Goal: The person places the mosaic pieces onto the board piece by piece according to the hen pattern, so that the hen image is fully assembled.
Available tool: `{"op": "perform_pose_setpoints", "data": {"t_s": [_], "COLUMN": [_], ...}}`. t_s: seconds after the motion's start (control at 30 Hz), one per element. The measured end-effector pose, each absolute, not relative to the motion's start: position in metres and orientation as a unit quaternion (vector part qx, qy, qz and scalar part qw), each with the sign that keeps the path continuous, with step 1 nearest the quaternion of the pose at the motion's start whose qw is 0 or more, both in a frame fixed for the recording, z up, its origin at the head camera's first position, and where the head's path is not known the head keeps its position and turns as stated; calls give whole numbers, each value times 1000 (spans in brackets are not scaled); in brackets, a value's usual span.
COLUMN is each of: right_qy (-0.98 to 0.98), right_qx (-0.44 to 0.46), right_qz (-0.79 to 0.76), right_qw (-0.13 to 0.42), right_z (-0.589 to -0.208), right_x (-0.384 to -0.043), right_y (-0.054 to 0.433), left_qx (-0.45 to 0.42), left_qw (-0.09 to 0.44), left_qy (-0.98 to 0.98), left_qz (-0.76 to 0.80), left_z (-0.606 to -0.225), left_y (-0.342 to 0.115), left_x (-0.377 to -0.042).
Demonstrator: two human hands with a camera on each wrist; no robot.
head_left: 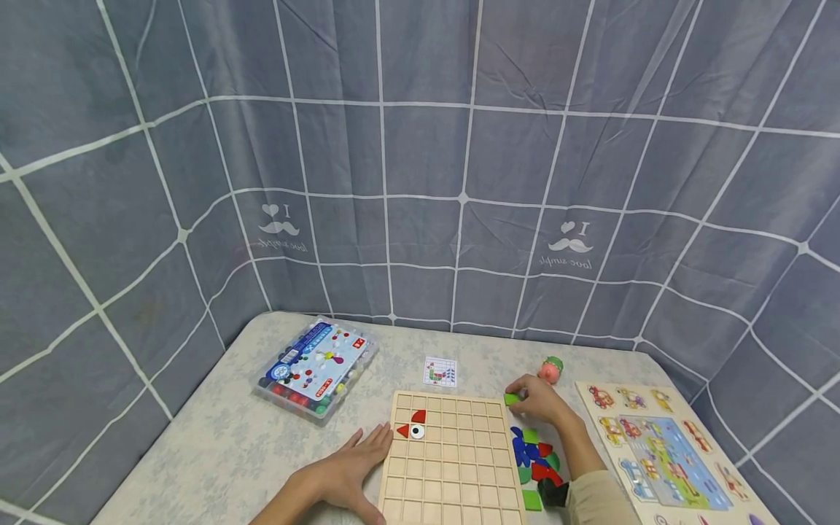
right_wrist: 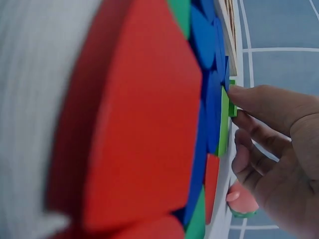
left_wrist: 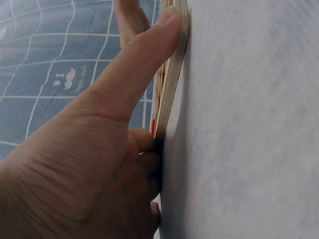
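My right hand (head_left: 541, 402) pinches a light green square tile (head_left: 511, 399) between thumb and fingertips, beside the top right corner of a wooden grid board (head_left: 453, 467). Lying flat, my left hand (head_left: 349, 468) touches the board's left edge with fingers extended; in the left wrist view its thumb (left_wrist: 149, 45) lies along that edge. Near the board's upper left are a red quarter-circle piece (head_left: 418, 416), a red triangle (head_left: 403, 431) and a round white eye piece (head_left: 417, 432). Loose blue, red and green pieces (head_left: 520, 448) lie right of the board, close below my right hand.
A small pattern card (head_left: 440, 372) lies behind the board. To the left sits a clear case of coloured balls (head_left: 318, 368). A pink and green toy figure (head_left: 550, 370) stands past my right hand, and a picture puzzle board (head_left: 676, 452) covers the right side.
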State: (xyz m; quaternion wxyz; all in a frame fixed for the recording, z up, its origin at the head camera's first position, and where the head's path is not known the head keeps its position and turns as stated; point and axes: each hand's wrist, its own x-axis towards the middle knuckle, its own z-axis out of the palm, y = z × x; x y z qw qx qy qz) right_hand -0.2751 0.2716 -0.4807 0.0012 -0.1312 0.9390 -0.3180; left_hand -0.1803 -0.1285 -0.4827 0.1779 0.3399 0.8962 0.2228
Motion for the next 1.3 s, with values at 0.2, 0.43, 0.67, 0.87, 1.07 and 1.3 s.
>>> {"op": "perform_pose_setpoints", "data": {"t_s": [0.2,0.43,0.67,0.87,1.07,1.3], "right_qy": [944,937,928,942,946,948], "right_qx": [-104,-132,-165,-131,-133,-134], "right_qz": [-311,-323,-334,-310,-297,-288], "right_qw": [17,23,16,15,-4,-6], "right_z": [-481,-481,-479,-478,-478,-481], "right_x": [-274,-275,-272,-271,-269,-268], "right_y": [274,284,288,285,286,288], "left_qx": [338,338,338,335,336,334], "left_qw": [180,182,182,180,179,181], "left_qy": [897,896,897,899,898,898], "left_qz": [221,223,220,218,220,221], "left_z": [-481,-481,-484,-482,-481,-482], "left_y": [-128,-128,-128,-127,-127,-127], "left_x": [-180,-180,-181,-181,-182,-181]}}
